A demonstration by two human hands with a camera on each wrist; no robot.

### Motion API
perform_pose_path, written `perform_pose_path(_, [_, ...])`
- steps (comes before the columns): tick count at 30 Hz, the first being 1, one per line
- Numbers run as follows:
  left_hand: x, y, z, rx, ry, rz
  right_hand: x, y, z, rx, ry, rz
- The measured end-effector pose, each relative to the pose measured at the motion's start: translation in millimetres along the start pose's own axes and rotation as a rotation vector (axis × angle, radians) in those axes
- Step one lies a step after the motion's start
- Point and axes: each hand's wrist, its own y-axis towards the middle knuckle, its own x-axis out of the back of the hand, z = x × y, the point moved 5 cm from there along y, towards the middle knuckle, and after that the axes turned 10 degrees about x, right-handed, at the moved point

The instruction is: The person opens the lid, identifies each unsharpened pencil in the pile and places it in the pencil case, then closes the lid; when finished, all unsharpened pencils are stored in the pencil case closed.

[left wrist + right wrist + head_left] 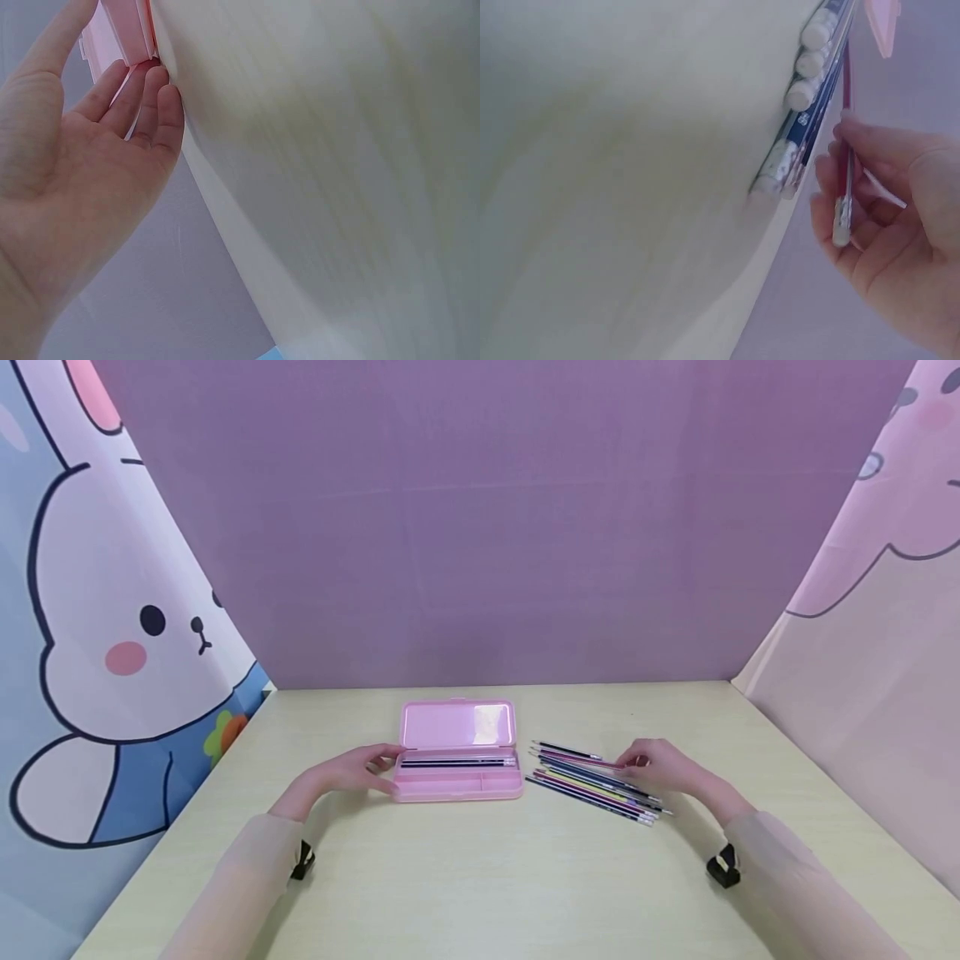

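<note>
A pink pencil case [459, 795] lies with its lid raised, and dark pencils [453, 763] rest in its rear compartment. At the case's left end my left hand [356, 770] holds it, thumb by the front corner and fingertips at the back; the left wrist view shows those fingertips [154, 79] right at the pink end. My right hand [663, 766] pinches a red pencil [845, 176] near its white eraser end, between thumb and fingers. Beside that hand, a loose fan of pencils [600, 789], dark, yellow and reddish, lies on the table, erasers pointing to the right.
The pale wooden table [465, 877] runs back to a purple cloth wall [480, 527]. Cartoon-printed cloths, one with a rabbit [112, 593], hang on both sides. A smaller front compartment [501, 783] is divided off at the case's right.
</note>
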Motion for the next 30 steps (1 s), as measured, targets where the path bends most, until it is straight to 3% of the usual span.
perform_pose_path(15, [-0.3,1.1,-0.2,-0.01,0.011,-0.002,10,14.3,13,0.005,-0.036,-0.138])
perform_pose_path(30, [-0.2,-0.3,-0.9,-0.005,0.015,-0.009,-6,48.1,31,0.028,0.049,-0.208])
